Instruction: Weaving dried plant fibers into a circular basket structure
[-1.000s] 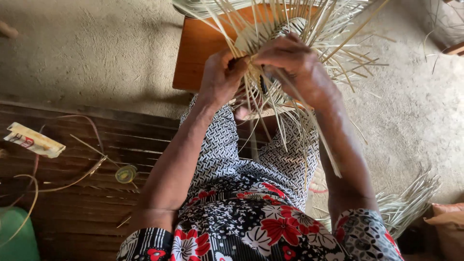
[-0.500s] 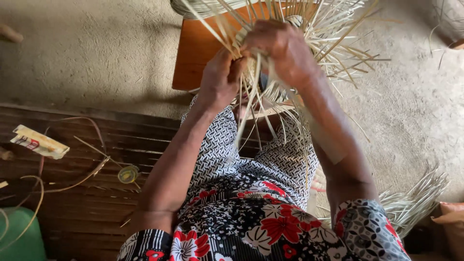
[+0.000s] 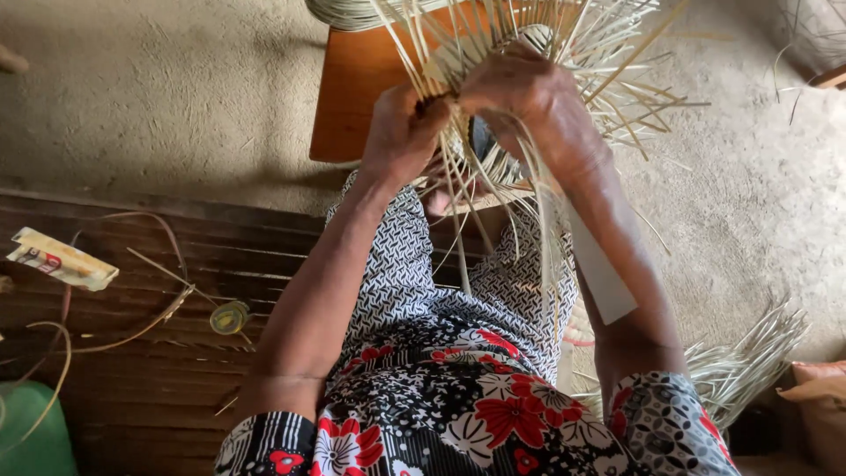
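The person holds a half-made basket (image 3: 529, 79) of pale straw-coloured strips up in front of the chest, above the lap and over the near edge of a brown wooden board (image 3: 357, 97). The work is a small woven core with many thin, flat strips fanning out from it in all directions, upward, to the right and down toward the knees. The strips are stiff, mostly straight, some bent at the tips, and the loose ends hang free between the two forearms.

The left hand (image 3: 401, 132) is closed around a bunch of strips at the left side of the core, fingers curled tight. The right hand (image 3: 529, 101) lies over the core from the right, fingers bent and pinching strips against it; the two hands almost touch.

The person wears a dress (image 3: 441, 388) patterned in black and white with red flowers. A flat white strip (image 3: 604, 278) lies along the right forearm. A bundle of spare strips (image 3: 740, 366) rests on the sandy ground (image 3: 159, 97) by the right elbow. To the left, on a dark slatted mat (image 3: 150, 388), lie a small paper packet (image 3: 62, 258), a little roll of yellow tape (image 3: 229, 317) and a few curling strips, with a green container (image 3: 31, 432) at the lower corner.
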